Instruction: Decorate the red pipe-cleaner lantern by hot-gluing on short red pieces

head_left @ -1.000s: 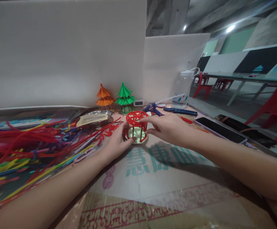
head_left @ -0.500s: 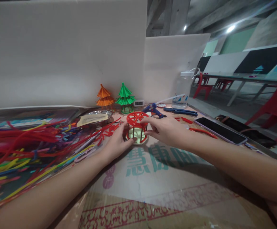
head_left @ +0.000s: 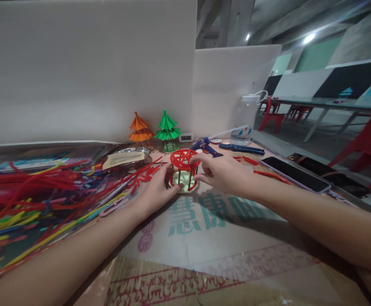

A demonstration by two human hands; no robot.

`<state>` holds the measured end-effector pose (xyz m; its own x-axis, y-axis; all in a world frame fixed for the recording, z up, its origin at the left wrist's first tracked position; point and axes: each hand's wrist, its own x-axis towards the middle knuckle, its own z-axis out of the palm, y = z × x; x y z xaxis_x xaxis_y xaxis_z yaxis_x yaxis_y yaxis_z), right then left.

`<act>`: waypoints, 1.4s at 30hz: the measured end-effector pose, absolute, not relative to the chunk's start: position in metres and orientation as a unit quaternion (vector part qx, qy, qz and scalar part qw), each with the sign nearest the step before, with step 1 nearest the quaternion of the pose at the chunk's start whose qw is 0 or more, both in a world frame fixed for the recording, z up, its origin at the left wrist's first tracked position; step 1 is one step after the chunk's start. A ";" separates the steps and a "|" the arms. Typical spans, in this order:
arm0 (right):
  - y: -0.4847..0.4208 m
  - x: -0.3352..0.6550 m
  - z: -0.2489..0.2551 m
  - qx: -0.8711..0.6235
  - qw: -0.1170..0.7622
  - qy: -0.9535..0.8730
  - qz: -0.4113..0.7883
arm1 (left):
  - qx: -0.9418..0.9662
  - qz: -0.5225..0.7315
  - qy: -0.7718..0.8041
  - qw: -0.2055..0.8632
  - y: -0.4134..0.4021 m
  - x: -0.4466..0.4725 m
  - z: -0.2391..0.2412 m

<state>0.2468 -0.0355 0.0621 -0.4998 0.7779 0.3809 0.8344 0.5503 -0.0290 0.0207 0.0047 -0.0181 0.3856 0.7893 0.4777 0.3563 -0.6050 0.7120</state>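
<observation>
In front of me stands a small round pavilion frame (head_left: 184, 158), with a red spoked ring on top, dark upright posts and a red ring on a pale green base (head_left: 182, 182). My left hand (head_left: 163, 185) grips its left side low down, the thumb at the front of the base. At the right, my right hand (head_left: 215, 170) has thumb and index finger curled at the frame's upper edge and a post. Behind the frame lies a blue glue gun (head_left: 204, 146). Cut red pipe cleaner pieces (head_left: 144, 174) lie left of my left hand.
Orange (head_left: 139, 127) and green model pavilions (head_left: 167, 129) stand at the back. A metal dish (head_left: 141, 157) and a heap of colourful pipe cleaners (head_left: 29, 187) are on the left. On the right are a water bottle (head_left: 244, 119), blue-handled tool (head_left: 241, 148), red-handled pliers (head_left: 273, 176) and phone (head_left: 295, 174).
My right hand has shifted very slightly right along the top ring of the pavilion frame. My left hand keeps its hold, and the frame stays in almost the same spot.
</observation>
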 end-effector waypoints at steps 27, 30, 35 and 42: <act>0.012 0.276 0.045 -0.453 0.494 -0.736 0.093 | 0.804 0.385 0.397 0.218 0.008 0.016 -0.024; 0.026 0.281 0.022 -0.464 0.500 -0.715 0.150 | 0.804 0.384 0.412 0.192 0.006 0.016 -0.021; 0.030 0.283 -0.004 -0.465 0.472 -0.721 0.203 | 0.803 0.390 0.409 0.188 0.006 0.018 -0.023; 0.017 0.275 -0.013 -0.464 0.369 -0.766 0.248 | 0.807 0.395 0.399 0.182 0.011 0.008 -0.004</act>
